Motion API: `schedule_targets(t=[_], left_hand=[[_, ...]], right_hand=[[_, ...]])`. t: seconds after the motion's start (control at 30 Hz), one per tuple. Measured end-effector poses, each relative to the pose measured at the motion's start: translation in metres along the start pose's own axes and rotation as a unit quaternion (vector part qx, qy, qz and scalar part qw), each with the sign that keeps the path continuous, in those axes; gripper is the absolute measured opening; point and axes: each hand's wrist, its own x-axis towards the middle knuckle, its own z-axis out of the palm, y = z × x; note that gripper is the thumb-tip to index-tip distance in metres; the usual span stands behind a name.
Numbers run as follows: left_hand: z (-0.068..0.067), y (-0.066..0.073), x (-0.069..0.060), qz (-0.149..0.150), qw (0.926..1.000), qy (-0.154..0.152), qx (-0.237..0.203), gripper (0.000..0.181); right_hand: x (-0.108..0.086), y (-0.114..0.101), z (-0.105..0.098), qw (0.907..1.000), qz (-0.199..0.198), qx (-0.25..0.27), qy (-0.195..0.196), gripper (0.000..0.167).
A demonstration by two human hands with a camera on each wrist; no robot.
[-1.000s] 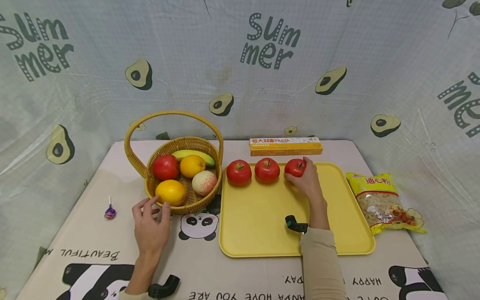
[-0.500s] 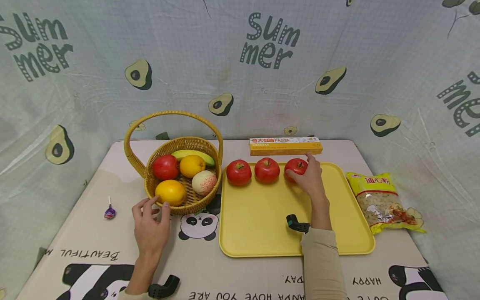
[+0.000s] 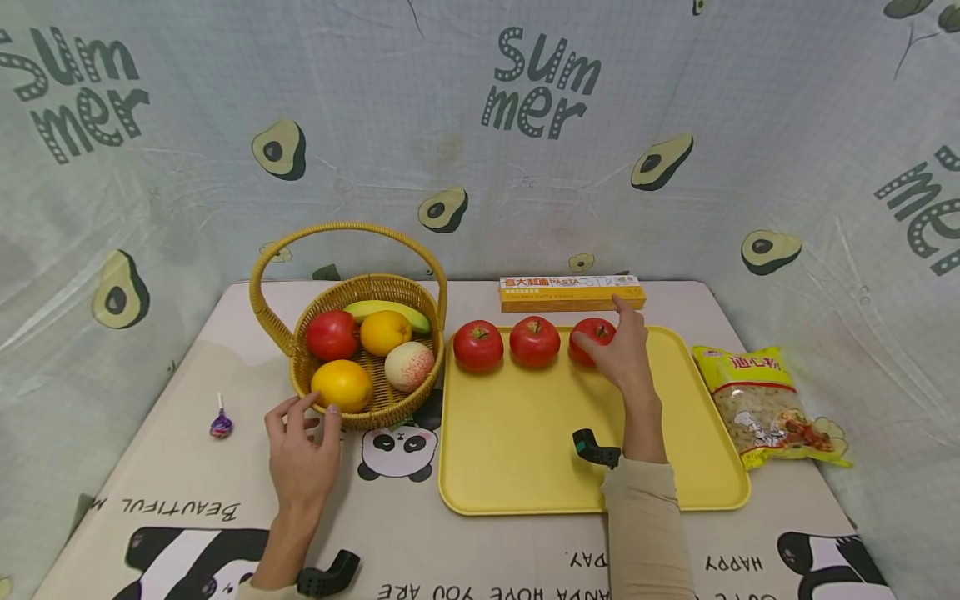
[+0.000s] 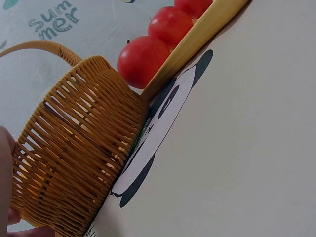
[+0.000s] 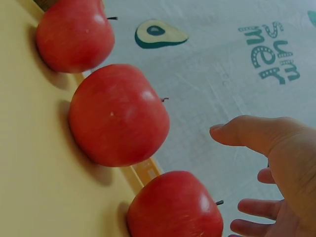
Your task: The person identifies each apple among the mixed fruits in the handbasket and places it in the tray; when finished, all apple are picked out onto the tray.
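In the head view my left hand point(image 3: 303, 458) is at the near left side of a wicker basket point(image 3: 360, 417), its fingertips at the rim. The left wrist view shows the basket's woven side point(image 4: 74, 138) close to the fingers. Inside lie a pomegranate-like red fruit point(image 3: 332, 335), a banana point(image 3: 397, 312), two lemons point(image 3: 341, 385) and a peach point(image 3: 408, 367). My right hand point(image 3: 626, 354) hovers with spread fingers over the right-hand red apple point(image 3: 588, 337); the right wrist view shows a gap between thumb and apple point(image 5: 175, 210). Two more apples point(image 3: 534, 340) stand in a row beside it.
The apples stand along the far edge of a yellow tray point(image 3: 525, 450). Behind it lies a pasta box point(image 3: 570, 296); right of it, a yellow bag of macaroni point(image 3: 757, 408). A lollipop point(image 3: 221, 423) lies left of the basket. Patterned cloth point(image 3: 360, 183) hangs around the table.
My right hand has let go of the right-hand apple, its fingers spreading and lifting away slightly to the right. The left hand and basket stay put.
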Motion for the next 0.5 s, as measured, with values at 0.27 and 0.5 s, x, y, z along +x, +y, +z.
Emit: schedule_targets(t=[0.27, 0.5], left_hand=[[0.0, -0.001, 0.001, 0.0, 1.0, -0.004, 0.0, 0.042], [-0.001, 0.0, 0.001, 0.0, 1.0, -0.002, 0.004, 0.042]], right_hand=[[-0.005, -0.015, 0.001, 0.999, -0.042, 0.002, 0.015, 0.093], [-0.01, -0.026, 0.003, 0.9977, -0.065, 0.012, 0.018, 0.092]])
